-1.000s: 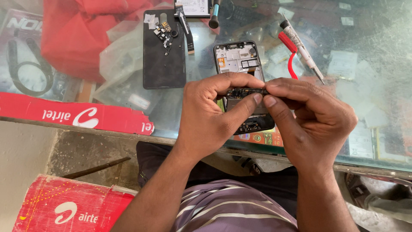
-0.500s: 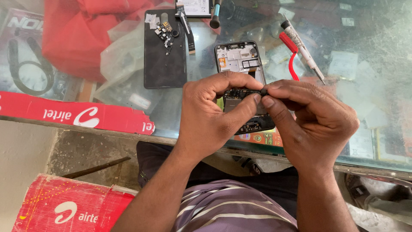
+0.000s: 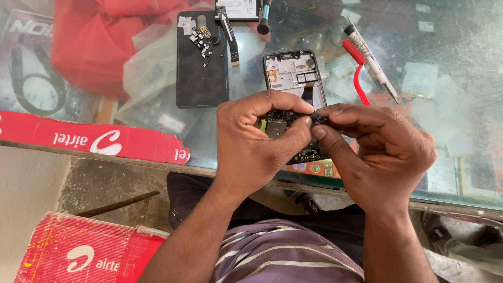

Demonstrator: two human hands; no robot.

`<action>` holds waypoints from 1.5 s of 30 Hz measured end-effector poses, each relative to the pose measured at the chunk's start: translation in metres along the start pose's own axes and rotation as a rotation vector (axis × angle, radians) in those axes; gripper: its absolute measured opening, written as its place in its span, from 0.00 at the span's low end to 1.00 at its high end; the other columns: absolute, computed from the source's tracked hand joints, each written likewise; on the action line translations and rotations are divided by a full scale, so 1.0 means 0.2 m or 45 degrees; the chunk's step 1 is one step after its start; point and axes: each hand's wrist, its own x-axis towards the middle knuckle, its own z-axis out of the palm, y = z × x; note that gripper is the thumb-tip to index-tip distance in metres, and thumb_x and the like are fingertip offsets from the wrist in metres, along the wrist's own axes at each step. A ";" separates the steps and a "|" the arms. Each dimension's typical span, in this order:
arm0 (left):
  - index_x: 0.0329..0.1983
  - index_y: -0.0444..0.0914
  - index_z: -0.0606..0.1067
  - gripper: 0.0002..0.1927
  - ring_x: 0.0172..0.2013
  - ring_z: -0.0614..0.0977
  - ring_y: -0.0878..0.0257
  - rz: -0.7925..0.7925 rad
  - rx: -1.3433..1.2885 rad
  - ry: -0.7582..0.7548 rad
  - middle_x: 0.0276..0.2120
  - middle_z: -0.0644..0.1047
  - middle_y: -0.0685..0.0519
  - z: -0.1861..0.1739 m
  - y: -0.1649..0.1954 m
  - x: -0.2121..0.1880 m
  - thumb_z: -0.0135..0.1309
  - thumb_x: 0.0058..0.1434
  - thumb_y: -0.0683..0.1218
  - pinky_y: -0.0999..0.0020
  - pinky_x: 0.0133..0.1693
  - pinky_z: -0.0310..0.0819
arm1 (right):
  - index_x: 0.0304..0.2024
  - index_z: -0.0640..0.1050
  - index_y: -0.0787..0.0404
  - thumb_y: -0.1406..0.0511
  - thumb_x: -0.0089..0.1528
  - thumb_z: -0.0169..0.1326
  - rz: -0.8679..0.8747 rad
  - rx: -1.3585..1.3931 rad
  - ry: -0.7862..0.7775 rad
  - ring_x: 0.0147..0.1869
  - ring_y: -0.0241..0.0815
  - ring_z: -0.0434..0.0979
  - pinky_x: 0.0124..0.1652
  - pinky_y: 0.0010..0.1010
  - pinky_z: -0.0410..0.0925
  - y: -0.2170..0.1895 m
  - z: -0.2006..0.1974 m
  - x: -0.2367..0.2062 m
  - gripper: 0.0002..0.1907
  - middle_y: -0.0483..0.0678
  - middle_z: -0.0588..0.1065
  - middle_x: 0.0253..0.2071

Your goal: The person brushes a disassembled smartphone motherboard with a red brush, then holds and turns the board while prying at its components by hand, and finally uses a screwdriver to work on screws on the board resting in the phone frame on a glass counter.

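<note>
red box (image 3: 89,254) bottom left, red strip (image 3: 94,139) on counter edge

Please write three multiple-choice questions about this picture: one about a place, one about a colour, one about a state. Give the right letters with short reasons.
1. Where does the black back cover lie?
A. Left of the opened phone
B. Right of the phone
C. On the person's lap

2. What colour is the cloth at the far left of the glass table?
A. Blue
B. Red
C. Green

3. How is the small dark part held?
A. It lies loose on the table
B. One hand alone grips it
C. The left hand and the right hand pinch it between fingertips

Answers:
1 A, the cover with small parts on it lies left of the phone.
2 B, the cloth is plainly red.
3 C, both hands' fingertips meet on the part above the phone.
</note>
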 end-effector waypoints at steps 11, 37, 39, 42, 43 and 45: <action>0.43 0.35 0.82 0.06 0.36 0.82 0.76 0.013 0.008 -0.052 0.36 0.84 0.55 -0.01 0.00 0.01 0.63 0.62 0.36 0.79 0.43 0.79 | 0.42 0.75 0.74 0.82 0.62 0.61 0.021 0.004 0.036 0.50 0.43 0.83 0.48 0.29 0.81 -0.03 0.01 0.01 0.09 0.59 0.79 0.44; 0.44 0.33 0.81 0.08 0.37 0.85 0.73 -0.006 -0.073 -0.143 0.38 0.84 0.53 -0.02 -0.01 0.00 0.62 0.62 0.36 0.76 0.46 0.82 | 0.42 0.79 0.73 0.80 0.61 0.63 -0.058 -0.103 0.059 0.44 0.37 0.82 0.35 0.19 0.75 -0.05 0.00 0.02 0.09 0.57 0.80 0.41; 0.44 0.34 0.81 0.08 0.38 0.85 0.73 0.011 -0.067 -0.139 0.37 0.84 0.53 -0.02 -0.02 0.00 0.62 0.62 0.36 0.76 0.46 0.82 | 0.42 0.79 0.73 0.80 0.61 0.63 -0.071 -0.088 0.051 0.44 0.37 0.83 0.35 0.19 0.76 -0.04 0.00 0.03 0.08 0.57 0.80 0.41; 0.44 0.34 0.81 0.07 0.38 0.85 0.73 0.025 -0.057 -0.136 0.35 0.84 0.53 -0.02 -0.02 0.00 0.62 0.62 0.36 0.76 0.47 0.81 | 0.39 0.79 0.74 0.81 0.57 0.64 -0.010 -0.142 0.091 0.40 0.37 0.82 0.33 0.21 0.73 -0.04 0.00 0.02 0.09 0.58 0.80 0.39; 0.44 0.34 0.81 0.07 0.38 0.85 0.73 0.013 -0.059 -0.134 0.35 0.84 0.53 -0.02 -0.02 0.00 0.62 0.62 0.36 0.76 0.46 0.81 | 0.41 0.79 0.73 0.81 0.59 0.63 -0.040 -0.118 0.073 0.41 0.37 0.82 0.35 0.21 0.75 -0.04 0.00 0.02 0.09 0.58 0.80 0.40; 0.43 0.34 0.82 0.07 0.37 0.84 0.73 0.005 -0.063 -0.129 0.34 0.84 0.53 -0.02 -0.02 0.00 0.61 0.61 0.36 0.76 0.46 0.81 | 0.42 0.79 0.73 0.81 0.61 0.63 -0.092 -0.086 0.044 0.43 0.38 0.83 0.38 0.22 0.77 -0.04 0.00 0.02 0.09 0.58 0.80 0.42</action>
